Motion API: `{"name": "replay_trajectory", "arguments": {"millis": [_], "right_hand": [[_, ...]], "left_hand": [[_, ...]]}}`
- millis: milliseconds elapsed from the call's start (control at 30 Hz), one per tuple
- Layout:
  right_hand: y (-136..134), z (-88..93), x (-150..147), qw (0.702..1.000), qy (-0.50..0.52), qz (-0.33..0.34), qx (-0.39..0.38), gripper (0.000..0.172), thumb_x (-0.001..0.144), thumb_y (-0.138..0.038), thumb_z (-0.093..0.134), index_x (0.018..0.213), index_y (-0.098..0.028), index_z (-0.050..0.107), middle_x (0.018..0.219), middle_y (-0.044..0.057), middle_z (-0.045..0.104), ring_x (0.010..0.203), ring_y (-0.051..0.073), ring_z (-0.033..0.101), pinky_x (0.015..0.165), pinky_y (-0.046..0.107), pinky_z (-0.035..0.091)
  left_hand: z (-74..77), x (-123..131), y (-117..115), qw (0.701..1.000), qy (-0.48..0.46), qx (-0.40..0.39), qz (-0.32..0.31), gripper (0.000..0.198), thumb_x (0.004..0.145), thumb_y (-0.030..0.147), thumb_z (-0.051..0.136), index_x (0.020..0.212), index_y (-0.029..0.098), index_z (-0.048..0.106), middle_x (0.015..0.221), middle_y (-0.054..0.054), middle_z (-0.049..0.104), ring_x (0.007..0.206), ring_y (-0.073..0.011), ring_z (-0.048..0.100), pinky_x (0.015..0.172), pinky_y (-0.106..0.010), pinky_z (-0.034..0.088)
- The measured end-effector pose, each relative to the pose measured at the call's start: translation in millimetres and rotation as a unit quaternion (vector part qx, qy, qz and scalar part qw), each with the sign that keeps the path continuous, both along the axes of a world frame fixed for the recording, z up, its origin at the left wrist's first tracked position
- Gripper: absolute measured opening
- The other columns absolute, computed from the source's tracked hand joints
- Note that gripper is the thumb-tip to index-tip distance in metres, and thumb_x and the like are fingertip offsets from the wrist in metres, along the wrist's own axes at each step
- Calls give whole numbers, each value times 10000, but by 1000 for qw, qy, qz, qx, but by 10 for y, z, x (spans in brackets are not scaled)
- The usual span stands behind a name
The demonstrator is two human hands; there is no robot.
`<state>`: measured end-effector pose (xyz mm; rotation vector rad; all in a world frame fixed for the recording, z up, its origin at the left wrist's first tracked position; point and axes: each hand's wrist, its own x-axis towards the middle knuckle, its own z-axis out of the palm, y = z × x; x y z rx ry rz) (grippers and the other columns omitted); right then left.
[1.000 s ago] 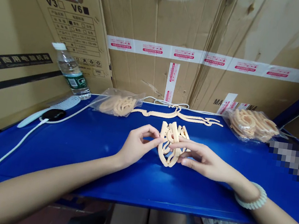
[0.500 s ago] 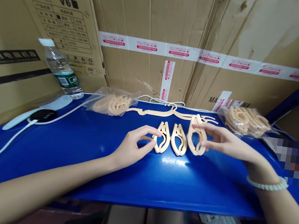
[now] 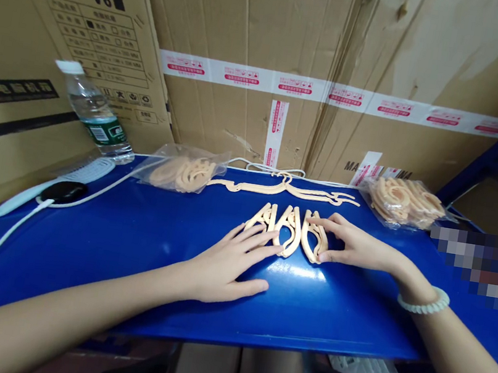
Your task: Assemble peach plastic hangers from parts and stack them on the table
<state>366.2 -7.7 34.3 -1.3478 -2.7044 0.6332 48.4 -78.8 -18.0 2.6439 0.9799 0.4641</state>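
Right hanger (image 3: 307, 237) now down, so three line up — right hand (image 3: 359, 245) pinching it, three o'clock; left hand (image 3: 224, 267) spread over left hanger (image 3: 272, 217), nine.

The left hand (image 3: 228, 266) partly hides one folded hanger (image 3: 272, 216)

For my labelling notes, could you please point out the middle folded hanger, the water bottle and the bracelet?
Middle folded hanger (image 3: 297, 234), head view: its right-hand bar.
Water bottle (image 3: 99, 125), head view: its label.
Bracelet (image 3: 423, 308), head view: its pale band.
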Motion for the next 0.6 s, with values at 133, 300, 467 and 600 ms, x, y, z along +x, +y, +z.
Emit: {"name": "replay_trajectory", "arguments": {"millis": [133, 300, 467, 600], "right_hand": [[16, -51, -25, 1000, 12, 6, 27, 939, 774, -753, 649, 1548, -272, 422, 1162, 98, 513, 1097, 323, 547, 1048, 497, 429], [53, -125, -52, 998, 26, 19, 61, 906, 794, -718, 651, 1536, -241, 445, 1201, 120, 510, 1130, 338, 520, 1074, 532, 394], [96, -165, -49, 996, 29, 29, 75, 891, 802, -710, 650, 1534, -242, 450, 1209, 128, 514, 1135, 340, 503, 1073, 541, 379], [111, -182, -53, 995, 31, 34, 88, 887, 811, -706, 641, 1532, -225, 455, 1202, 137, 512, 1126, 342, 503, 1065, 552, 379]], "left_hand": [[-3, -1, -1, 1000, 3, 6, 1, 629, 974, 535, 531, 1547, 323, 380, 1653, -73, 309, 1531, -359, 245, 1232, -630, 180], [-3, -2, 4, 1000, 12, 12, 14, 608, 994, 543, 481, 1552, 327, 370, 1654, -67, 307, 1537, -349, 230, 1240, -618, 153], [-18, -12, 22, 1000, 18, 11, 15, 626, 1007, 554, 440, 1579, 338, 305, 1671, -57, 262, 1546, -337, 204, 1244, -592, 150], [-24, -25, 27, 999, 32, 12, 26, 623, 1015, 553, 419, 1586, 343, 285, 1672, -42, 256, 1543, -344, 210, 1233, -590, 172]]}}
